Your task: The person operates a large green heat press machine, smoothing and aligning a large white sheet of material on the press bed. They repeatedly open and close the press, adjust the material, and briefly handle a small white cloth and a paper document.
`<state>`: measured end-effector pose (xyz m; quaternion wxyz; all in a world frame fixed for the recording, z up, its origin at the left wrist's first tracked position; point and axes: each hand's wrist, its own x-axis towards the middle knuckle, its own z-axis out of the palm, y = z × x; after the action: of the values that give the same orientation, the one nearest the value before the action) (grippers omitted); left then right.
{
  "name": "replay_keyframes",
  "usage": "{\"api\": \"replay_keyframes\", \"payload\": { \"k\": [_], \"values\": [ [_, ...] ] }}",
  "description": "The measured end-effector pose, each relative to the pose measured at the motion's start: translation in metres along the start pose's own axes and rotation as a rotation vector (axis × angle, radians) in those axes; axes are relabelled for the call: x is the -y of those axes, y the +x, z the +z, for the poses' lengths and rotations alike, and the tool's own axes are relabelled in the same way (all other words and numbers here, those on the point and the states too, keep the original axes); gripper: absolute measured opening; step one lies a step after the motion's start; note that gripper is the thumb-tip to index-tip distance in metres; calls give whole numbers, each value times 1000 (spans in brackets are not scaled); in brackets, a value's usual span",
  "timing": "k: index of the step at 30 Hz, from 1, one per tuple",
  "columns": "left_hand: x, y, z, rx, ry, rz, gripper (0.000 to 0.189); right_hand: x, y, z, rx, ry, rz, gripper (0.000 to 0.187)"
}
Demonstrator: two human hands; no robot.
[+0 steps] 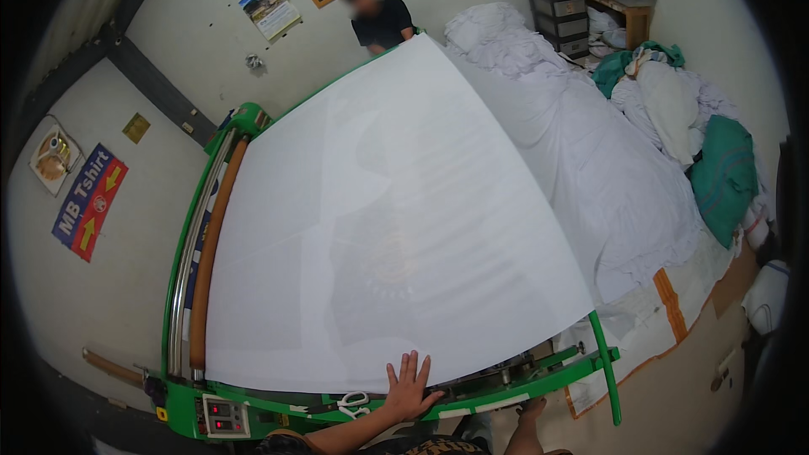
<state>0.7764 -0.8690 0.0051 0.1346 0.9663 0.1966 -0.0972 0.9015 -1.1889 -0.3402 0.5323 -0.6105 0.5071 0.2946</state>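
A large sheet of white fabric [379, 215] is spread across the bed of a green-framed roller machine [442, 414], and faint shapes show through it. My left hand [409, 390] lies with fingers spread on the fabric's near edge. Just left of it, scissors with white handles [354, 404] rest on the green frame. My right hand [534, 406] is at the underside of the near rail, partly hidden, so its hold is unclear. A brown roller [218, 253] runs along the fabric's left edge, beside metal bars.
A co-worker [382, 19] stands at the machine's far end. White cloth [632, 196] is heaped on the right, beside a green sack [723, 180]. A green bar [607, 370] juts out at the near right corner. A control panel [226, 416] sits at the near left corner.
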Motion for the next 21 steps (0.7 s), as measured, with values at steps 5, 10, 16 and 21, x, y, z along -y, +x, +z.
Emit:
{"api": "replay_keyframes", "payload": {
  "k": [5,10,16,21],
  "values": [
    [0,-1,1,-29,-7,42,110,-4,24,-16,128,-147,-80,86],
    [4,-15,4,-41,-7,16,112,7,2,-48,227,-339,-119,86],
    [6,-29,1,-50,-21,37,111,7,4,-76,259,-430,-99,74],
    [12,-47,11,-83,-43,18,110,22,-28,-94,235,-597,-160,62]
  ]
}}
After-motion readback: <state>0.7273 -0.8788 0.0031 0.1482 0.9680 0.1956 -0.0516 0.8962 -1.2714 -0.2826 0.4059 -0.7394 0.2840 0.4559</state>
